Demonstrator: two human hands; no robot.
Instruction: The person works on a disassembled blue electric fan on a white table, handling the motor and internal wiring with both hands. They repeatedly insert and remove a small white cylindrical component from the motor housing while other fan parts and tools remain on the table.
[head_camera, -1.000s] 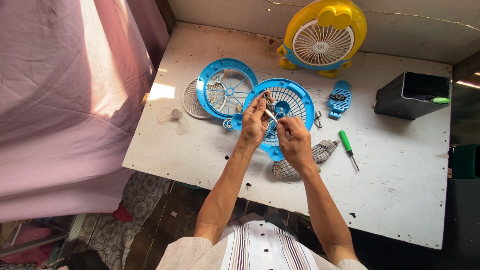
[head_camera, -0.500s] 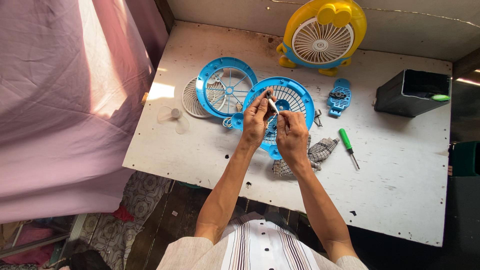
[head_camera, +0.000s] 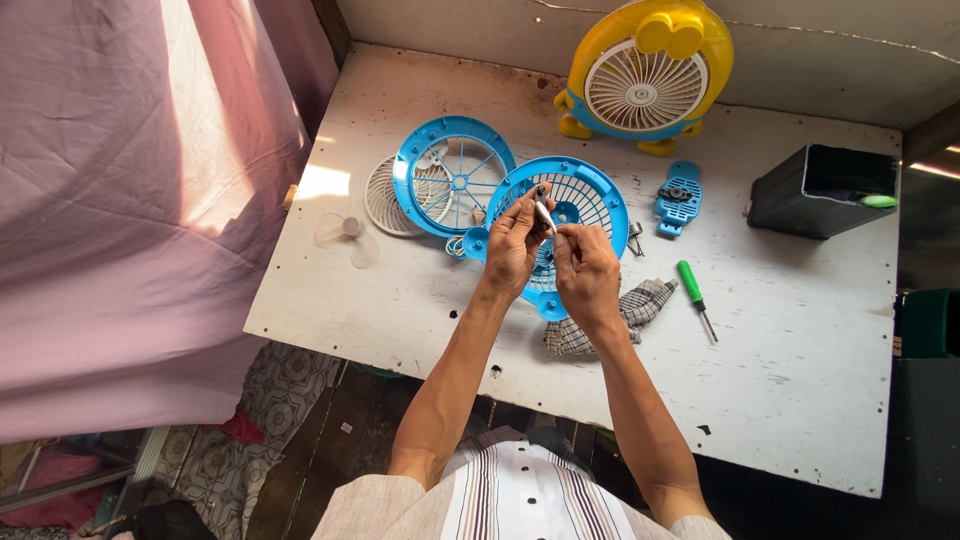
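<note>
My left hand (head_camera: 515, 245) and my right hand (head_camera: 587, 275) meet over a blue round fan housing (head_camera: 590, 195) that lies on the white table (head_camera: 800, 330). Between the fingertips of both hands is a small silvery part (head_camera: 544, 214); what it is cannot be made out. A second blue fan grille ring (head_camera: 452, 175) lies just to the left, partly over a white round grille (head_camera: 385, 197). A checked cloth (head_camera: 640, 305) lies under my right wrist. A green-handled screwdriver (head_camera: 692, 290) rests to the right of it.
A yellow and blue toy-shaped fan (head_camera: 645, 75) stands at the back. A small blue cover plate (head_camera: 678, 197) lies beside the housing. A clear fan blade (head_camera: 345, 232) is at the left. A black open box (head_camera: 822, 190) sits at the right. A pink curtain (head_camera: 130, 200) hangs left.
Both hands lifted slightly and drew closer together over the blue housing; the small silvery part is now pinched between both hands' fingertips.
</note>
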